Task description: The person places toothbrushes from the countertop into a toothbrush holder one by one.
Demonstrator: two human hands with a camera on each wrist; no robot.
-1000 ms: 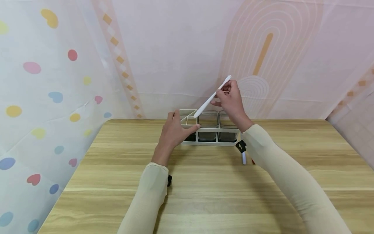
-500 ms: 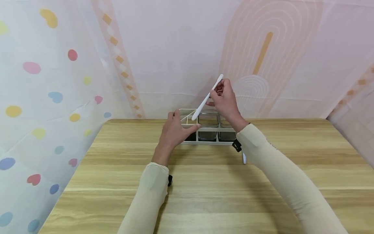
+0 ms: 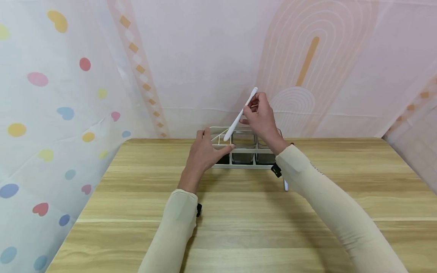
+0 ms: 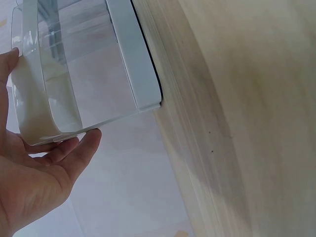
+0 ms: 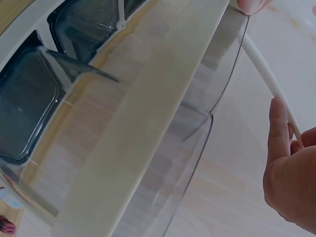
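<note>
On the wooden table (image 3: 239, 212), left hand (image 3: 203, 153) grips the rack (image 3: 243, 157); raised right hand (image 3: 261, 115) pinches a tilted white stick (image 3: 239, 115).

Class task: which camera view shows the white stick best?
The head view: the whole white stick shows, pinched by the right hand. The right wrist view shows only part of its shaft; the left wrist view shows none.

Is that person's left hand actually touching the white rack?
Touching. The left wrist view shows the left hand with fingers wrapped against the clear container at the end of the white rack.
</note>
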